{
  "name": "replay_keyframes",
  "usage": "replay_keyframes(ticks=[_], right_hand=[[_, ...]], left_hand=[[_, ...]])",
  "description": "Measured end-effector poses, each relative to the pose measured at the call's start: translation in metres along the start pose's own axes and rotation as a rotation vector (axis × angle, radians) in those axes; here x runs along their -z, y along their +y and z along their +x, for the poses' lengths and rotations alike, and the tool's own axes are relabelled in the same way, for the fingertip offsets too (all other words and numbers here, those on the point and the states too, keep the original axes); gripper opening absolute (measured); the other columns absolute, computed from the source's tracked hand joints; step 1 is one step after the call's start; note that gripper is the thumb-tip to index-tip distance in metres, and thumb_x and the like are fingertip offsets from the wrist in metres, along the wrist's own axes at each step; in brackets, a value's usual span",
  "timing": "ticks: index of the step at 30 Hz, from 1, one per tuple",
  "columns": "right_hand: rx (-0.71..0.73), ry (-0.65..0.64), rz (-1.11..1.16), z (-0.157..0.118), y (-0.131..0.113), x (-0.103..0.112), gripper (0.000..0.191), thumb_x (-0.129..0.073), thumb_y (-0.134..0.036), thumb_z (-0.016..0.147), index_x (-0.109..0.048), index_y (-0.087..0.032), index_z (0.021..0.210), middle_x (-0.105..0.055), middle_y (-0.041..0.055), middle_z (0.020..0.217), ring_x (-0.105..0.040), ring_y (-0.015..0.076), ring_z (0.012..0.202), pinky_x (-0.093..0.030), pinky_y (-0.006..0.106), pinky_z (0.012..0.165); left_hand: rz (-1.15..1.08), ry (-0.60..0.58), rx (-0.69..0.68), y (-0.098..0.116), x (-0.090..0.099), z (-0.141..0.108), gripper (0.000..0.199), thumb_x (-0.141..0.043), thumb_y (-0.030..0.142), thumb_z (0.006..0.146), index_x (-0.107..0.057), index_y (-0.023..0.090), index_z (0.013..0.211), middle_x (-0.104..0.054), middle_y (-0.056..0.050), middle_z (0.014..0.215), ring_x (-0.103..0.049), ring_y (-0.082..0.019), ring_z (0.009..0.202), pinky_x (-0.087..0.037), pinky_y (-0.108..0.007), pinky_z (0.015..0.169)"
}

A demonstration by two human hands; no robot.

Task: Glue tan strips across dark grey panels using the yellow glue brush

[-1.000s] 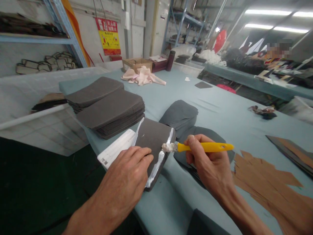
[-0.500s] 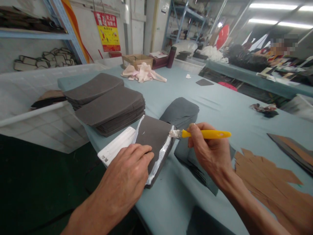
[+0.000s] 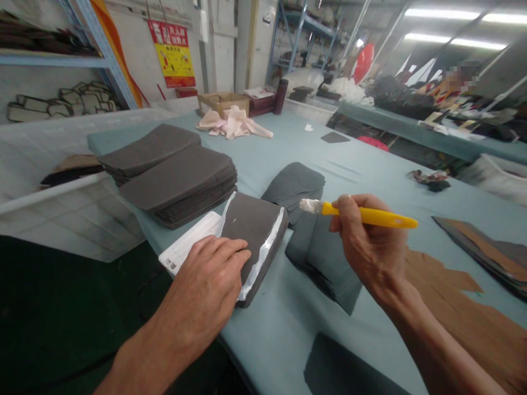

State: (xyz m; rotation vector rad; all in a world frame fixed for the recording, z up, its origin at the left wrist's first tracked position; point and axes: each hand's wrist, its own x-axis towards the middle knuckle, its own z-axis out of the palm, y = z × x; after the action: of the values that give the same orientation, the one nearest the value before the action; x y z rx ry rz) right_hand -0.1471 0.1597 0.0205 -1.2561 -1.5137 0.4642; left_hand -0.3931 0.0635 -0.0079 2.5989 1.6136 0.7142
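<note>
My left hand [image 3: 218, 269] lies flat on a small stack of dark grey sheets [image 3: 257, 216], fingers stretched across the top one. White paste runs in a strip [image 3: 263, 255] along the top sheet's right edge, and a thinner white line marks its left edge. A brush [image 3: 370, 215] with a yellow handle is gripped in my right hand [image 3: 366, 236]. Its bristles, coated in white, are held to the right of the stack, apart from it. Beneath the left side of the stack, a white flat tray-like piece [image 3: 191, 241] sticks out.
Tall piles of grey sheets [image 3: 181, 181] stand at the table's left. Darker green-grey sheets [image 3: 325, 258] lie just right of the stack, brown pieces [image 3: 448, 296] further right. A pink cloth [image 3: 234, 123] and a cardboard box [image 3: 222, 103] sit at the back. A white crate [image 3: 82, 219] adjoins the left edge.
My right hand has lifted the brush off the sheet's right edge and moved it to the right. My left hand stays on the stack. The whole view has shifted slightly.
</note>
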Motion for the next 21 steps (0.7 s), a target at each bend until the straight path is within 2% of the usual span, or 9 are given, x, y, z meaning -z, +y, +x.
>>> replay_keyframes(ticks=[3,6,10,13,17,19,21], right_hand=[[-0.071,0.053,0.044,-0.007,-0.003,0.023,0.046,-0.069,-0.067,0.090,-0.066,-0.023,0.078,-0.061,-0.0014,0.056,-0.047,0.0112,0.044,-0.035,0.026,0.040],[-0.116,0.079,0.051,-0.019,-0.003,0.052,0.047,-0.072,-0.067,0.089,-0.067,-0.022,0.079,-0.061,-0.0013,0.056,-0.049,0.0109,0.046,-0.039,0.024,0.043],[-0.191,0.129,0.043,-0.045,0.001,0.098,0.046,-0.075,-0.067,0.086,-0.068,-0.022,0.079,-0.059,-0.0026,0.055,-0.051,0.0112,0.047,-0.041,0.024,0.044],[-0.264,0.195,0.039,-0.069,0.003,0.135,0.047,-0.080,-0.068,0.082,-0.068,-0.022,0.078,-0.058,-0.0034,0.054,-0.050,0.0113,0.046,-0.040,0.025,0.043],[-0.366,0.289,0.037,-0.105,0.005,0.179,0.043,-0.081,-0.065,0.082,-0.069,-0.024,0.078,-0.057,-0.0025,0.054,-0.050,0.0123,0.048,-0.040,0.027,0.046],[-0.423,0.335,0.039,-0.124,0.008,0.197,0.040,-0.082,-0.062,0.084,-0.069,-0.024,0.079,-0.058,-0.0014,0.055,-0.051,0.0126,0.049,-0.040,0.027,0.048],[-0.470,0.387,0.035,-0.142,0.011,0.209,0.039,-0.082,-0.061,0.084,-0.070,-0.023,0.081,-0.060,-0.0014,0.057,-0.051,0.0120,0.050,-0.039,0.026,0.048]], left_hand=[[-0.009,0.021,0.003,-0.002,-0.003,0.000,0.037,-0.041,0.014,0.101,-0.074,0.019,0.116,-0.076,-0.010,0.126,-0.070,-0.028,0.115,-0.052,-0.052,0.104],[-0.008,0.033,-0.001,-0.003,-0.003,0.002,0.037,-0.039,0.017,0.102,-0.073,0.018,0.117,-0.076,-0.010,0.124,-0.069,-0.029,0.115,-0.051,-0.053,0.105],[0.008,-0.033,0.038,-0.003,0.001,0.011,0.037,-0.037,0.025,0.106,-0.071,0.016,0.118,-0.076,-0.010,0.123,-0.070,-0.030,0.117,-0.051,-0.053,0.104],[0.028,0.082,0.120,0.001,0.004,0.014,0.041,-0.039,0.036,0.104,-0.073,0.014,0.116,-0.073,-0.012,0.129,-0.066,-0.035,0.125,-0.047,-0.058,0.110],[0.006,0.189,0.190,0.024,0.004,0.007,0.038,-0.038,0.041,0.105,-0.067,0.023,0.124,-0.065,0.000,0.136,-0.058,-0.031,0.136,-0.039,-0.055,0.117],[-0.044,0.211,0.182,0.045,0.002,0.002,0.030,-0.045,0.039,0.107,-0.067,0.026,0.124,-0.066,0.004,0.132,-0.059,-0.029,0.133,-0.040,-0.052,0.119],[-0.093,0.211,0.110,0.068,-0.005,-0.002,0.022,-0.054,0.033,0.106,-0.067,0.027,0.123,-0.069,0.004,0.126,-0.064,-0.025,0.124,-0.044,-0.047,0.117]])
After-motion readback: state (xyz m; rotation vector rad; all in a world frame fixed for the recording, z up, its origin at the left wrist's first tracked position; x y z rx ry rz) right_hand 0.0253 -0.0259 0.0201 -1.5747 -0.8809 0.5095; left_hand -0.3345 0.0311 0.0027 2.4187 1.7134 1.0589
